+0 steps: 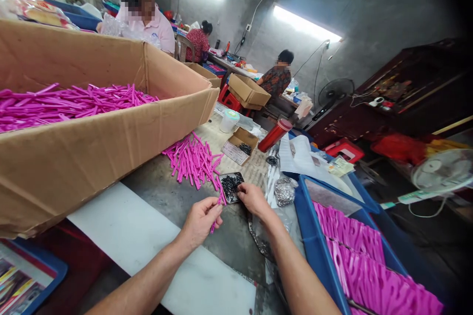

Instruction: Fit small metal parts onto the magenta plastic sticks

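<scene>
The left hand (201, 219) is low over the table (162, 192), with the arm coming up from the bottom edge. Its grip is closed on one pink stick (218, 214), which points up and a little to the right. The right hand (253, 198) is just beside it, with the arm stretched in from the lower right. Its fingertips (241, 188) pinch together at the edge of a small dark tray (231, 187) of tiny black parts. Whether a part is held in that grip is too small to tell.

On the far left there is one big cardboard box (92, 152) with a heap of pink sticks inside, too many to count. One loose pile of pink sticks (192, 160) lies on the table behind the hands. Past it sit one small open box (240, 145) with black bits, one white cup (229, 120) and one red bottle (274, 135). On the right, one blue bin (314, 241) holds rows of pink sticks.

The table is grey, with a white board (148, 241) on it. The room has grey walls and two long lights. Three other people sit at tables further back. Two fans stand on the right.
</scene>
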Demonstrator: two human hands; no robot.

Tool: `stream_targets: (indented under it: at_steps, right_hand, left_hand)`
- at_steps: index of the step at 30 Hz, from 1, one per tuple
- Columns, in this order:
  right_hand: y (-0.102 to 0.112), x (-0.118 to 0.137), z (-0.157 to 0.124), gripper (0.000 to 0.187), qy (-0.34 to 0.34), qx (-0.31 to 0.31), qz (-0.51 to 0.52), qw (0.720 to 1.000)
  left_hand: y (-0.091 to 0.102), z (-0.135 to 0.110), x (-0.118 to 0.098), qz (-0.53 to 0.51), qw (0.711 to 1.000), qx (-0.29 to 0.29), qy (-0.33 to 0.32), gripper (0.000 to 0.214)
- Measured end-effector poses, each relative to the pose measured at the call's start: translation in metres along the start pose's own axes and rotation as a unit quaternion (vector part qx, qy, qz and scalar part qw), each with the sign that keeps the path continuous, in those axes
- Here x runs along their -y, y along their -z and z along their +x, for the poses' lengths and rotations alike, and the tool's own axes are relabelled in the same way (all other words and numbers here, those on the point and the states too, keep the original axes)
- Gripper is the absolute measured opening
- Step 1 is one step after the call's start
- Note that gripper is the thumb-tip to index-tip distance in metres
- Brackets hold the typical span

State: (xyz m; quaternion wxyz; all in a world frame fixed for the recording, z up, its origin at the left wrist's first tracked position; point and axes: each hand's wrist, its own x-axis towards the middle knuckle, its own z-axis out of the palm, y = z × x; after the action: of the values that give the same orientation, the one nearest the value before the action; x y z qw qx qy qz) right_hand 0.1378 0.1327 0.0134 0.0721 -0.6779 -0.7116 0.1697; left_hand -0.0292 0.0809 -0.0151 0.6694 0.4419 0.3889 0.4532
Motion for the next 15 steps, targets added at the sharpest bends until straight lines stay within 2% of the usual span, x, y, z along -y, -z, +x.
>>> stream_targets:
  at_steps: [15]
  right_hand:
    - [-0.010, 0.004, 0.004, 0.017, 0.030, 0.041, -0.130, 0.990]
  left_hand:
    - [-0.001, -0.002, -0.004, -0.006, 1.000, -0.015, 0.003, 0.021]
